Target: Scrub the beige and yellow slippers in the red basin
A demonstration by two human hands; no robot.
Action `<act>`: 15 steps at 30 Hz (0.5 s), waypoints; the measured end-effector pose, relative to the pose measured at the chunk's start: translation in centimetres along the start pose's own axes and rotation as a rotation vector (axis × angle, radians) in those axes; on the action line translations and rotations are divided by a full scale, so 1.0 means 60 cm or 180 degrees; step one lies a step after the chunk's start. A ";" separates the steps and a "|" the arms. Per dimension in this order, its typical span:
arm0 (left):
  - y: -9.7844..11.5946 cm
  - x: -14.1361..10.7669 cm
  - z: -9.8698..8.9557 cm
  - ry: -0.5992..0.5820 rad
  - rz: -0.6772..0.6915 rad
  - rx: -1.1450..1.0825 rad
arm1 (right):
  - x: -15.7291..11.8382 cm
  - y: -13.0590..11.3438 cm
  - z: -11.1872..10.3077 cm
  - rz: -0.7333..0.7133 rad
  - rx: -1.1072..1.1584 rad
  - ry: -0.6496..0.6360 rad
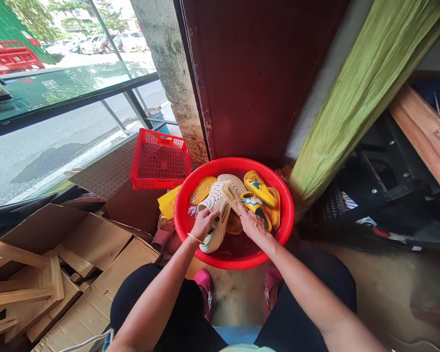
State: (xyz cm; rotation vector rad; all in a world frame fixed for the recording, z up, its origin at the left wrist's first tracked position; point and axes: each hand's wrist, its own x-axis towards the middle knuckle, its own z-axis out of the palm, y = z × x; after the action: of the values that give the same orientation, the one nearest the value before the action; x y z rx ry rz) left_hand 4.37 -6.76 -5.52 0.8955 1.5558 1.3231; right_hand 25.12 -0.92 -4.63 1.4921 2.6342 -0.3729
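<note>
A red basin [289, 220] stands between my knees, holding water and several clogs and slippers. My left hand [205, 222] is closed on a cream-white clog [214, 198] with holes in its upper, tilted over the near left part of the basin. In my right hand [252, 224] is a tan scrubbing brush [230, 192], its bristled end against the clog's side. Another white clog [234, 182] lies behind, sole up. Yellow slippers with cartoon patches [258, 188] rest at the right, beside my right hand. A yellow sole [202, 189] shows at the far left.
A red plastic crate [161, 159] sits beyond the basin to the left. Cardboard [106, 283] and wooden pieces [33, 288] fill the left side. A dark red door [256, 78] and green curtain [344, 98] stand behind. Black furniture [385, 195] is on the right.
</note>
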 end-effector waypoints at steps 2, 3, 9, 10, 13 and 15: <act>-0.005 0.003 -0.004 0.0271 -0.0138 -0.0003 | 0.008 0.004 0.007 -0.0035 0.0131 -0.0090; -0.009 0.006 -0.007 0.0421 -0.0212 0.0022 | 0.009 0.005 0.012 -0.0070 0.0156 -0.0138; -0.035 0.021 -0.009 0.0427 -0.0096 0.0763 | -0.005 -0.001 0.045 -0.0211 -0.0248 -0.0300; -0.039 0.023 -0.006 0.0368 -0.0112 0.1029 | -0.007 -0.003 0.049 -0.0174 -0.0307 -0.0316; -0.050 0.027 0.005 0.0333 -0.0233 0.1647 | -0.006 -0.008 0.055 -0.0058 -0.0290 -0.0361; -0.056 0.028 0.012 0.0346 -0.0262 0.1795 | -0.001 -0.005 0.053 -0.0037 -0.0235 -0.0403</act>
State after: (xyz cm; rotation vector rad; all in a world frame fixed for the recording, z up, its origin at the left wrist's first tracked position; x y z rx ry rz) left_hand 4.53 -5.53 -9.14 1.0935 2.0782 0.8923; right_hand 24.76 -1.94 -7.64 1.3840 2.5308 -0.3547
